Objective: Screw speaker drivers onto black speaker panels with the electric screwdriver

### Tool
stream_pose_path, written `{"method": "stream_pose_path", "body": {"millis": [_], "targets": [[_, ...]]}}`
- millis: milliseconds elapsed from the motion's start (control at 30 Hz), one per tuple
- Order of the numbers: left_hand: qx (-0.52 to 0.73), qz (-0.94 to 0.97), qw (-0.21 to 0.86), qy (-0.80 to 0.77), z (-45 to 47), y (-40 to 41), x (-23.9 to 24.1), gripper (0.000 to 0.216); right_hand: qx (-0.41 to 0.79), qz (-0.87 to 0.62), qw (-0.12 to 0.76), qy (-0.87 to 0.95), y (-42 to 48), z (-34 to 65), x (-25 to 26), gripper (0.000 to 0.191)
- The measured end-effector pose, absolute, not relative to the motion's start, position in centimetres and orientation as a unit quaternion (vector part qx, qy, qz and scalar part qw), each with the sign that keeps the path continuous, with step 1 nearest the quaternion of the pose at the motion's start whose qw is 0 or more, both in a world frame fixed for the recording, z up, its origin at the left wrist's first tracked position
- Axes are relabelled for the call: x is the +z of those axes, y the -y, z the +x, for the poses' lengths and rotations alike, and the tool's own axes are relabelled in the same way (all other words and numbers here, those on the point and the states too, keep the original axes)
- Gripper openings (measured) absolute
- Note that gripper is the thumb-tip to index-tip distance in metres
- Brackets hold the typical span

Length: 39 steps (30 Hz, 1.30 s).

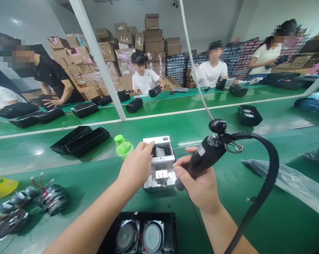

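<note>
A small boxy metal feeder (160, 164), silver with a dark slot on top, stood on the glossy green bench (254, 211), just in front of a green-capped bottle (123, 145). The left hand (136, 167) reached forward with loosely curled fingers resting on the feeder's upper left edge, gripping nothing. The right hand (199, 183) was clenched round a matte black, cylindrical driver (205, 157), tilted with its tip down beside the feeder's right side; a thick black hose (267, 176) looped from its rear, and a white cord (192, 63) ran upward. Nearest the camera lay a black case (140, 234) with two round grey speakers. Ribbed speaker cones (49, 197) with red wires lay to the left, crinkled clear plastic (289, 180) to the right, and black trays (81, 140) lay farther back.
</note>
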State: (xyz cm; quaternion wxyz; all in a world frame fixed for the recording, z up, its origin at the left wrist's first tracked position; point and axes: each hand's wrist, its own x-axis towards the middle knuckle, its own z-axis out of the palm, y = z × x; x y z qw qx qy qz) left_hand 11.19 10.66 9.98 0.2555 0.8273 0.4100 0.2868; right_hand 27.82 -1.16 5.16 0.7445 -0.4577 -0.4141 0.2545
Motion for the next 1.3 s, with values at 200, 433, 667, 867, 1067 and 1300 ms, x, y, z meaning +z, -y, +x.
{"method": "stream_pose_path", "body": {"millis": [200,433,667,867,1067,1300], "targets": [[0.305,0.866,0.284,-0.276,11.4,-5.5,9.8,0.03,0.275,-0.447,0.748,0.406,1.2,28.0,4.3,0.051],[0.435,0.85,0.234,-0.185,11.1,-5.0,9.4,0.027,0.322,-0.41,0.751,0.406,1.2,27.5,5.0,0.049],[0.429,0.822,0.251,-0.276,11.0,-4.3,9.8,0.015,0.36,-0.355,0.783,0.362,0.9,27.4,5.1,0.054],[0.334,0.737,0.415,-0.417,9.2,-3.0,7.7,0.009,0.349,-0.292,0.84,0.296,1.5,28.8,6.0,0.048],[0.252,0.601,0.589,-0.478,8.2,-0.8,6.0,0.026,0.381,-0.238,0.838,0.309,3.5,29.7,7.2,0.032],[0.306,0.483,0.67,-0.473,8.5,1.8,4.8,0.025,0.38,-0.247,0.818,0.354,4.5,29.9,7.6,0.026]]}}
